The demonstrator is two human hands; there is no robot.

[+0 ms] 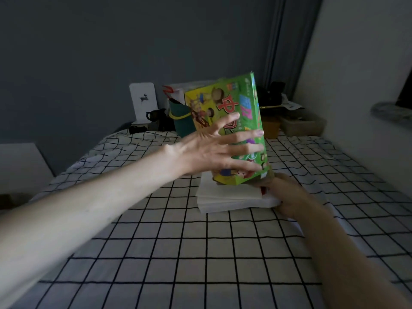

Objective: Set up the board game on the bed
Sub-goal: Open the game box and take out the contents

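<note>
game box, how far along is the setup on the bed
Early. Done: the green game box is out and tilted up over a white stack on the checked bed. In hand: the left hand spreads over its front, while the right hand grips its lower corner. Left: no board or pieces are laid out yet.

game box (236, 121): green-yellow, cartoon figures, red characters, I see it tilted up on its near edge, mid-bed | folded board (225, 198): white stack, flat on the checked bed (200, 253), directly under the box
</note>
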